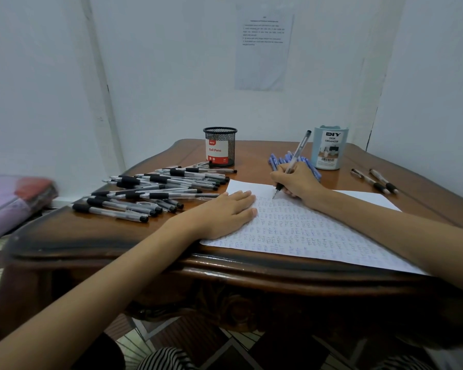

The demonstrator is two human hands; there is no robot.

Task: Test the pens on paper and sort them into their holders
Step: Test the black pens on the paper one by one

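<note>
A white sheet of paper [305, 231] covered in small pen marks lies on the wooden table [91, 236]. My right hand [297, 182] grips a clear black-tipped pen [296, 156], its tip touching the paper near the top edge. My left hand [225, 212] lies flat on the paper's left edge, fingers straight. A heap of several black pens [155, 190] lies to the left. Several blue pens [286, 160] lie behind my right hand. A black mesh holder [220, 146] and a light blue holder [330, 148] stand at the back.
Two black-grip pens [374, 181] lie apart at the right of the table. A printed sheet [263, 49] hangs on the white wall behind. A purple and red bundle [14, 198] lies off the table at the left.
</note>
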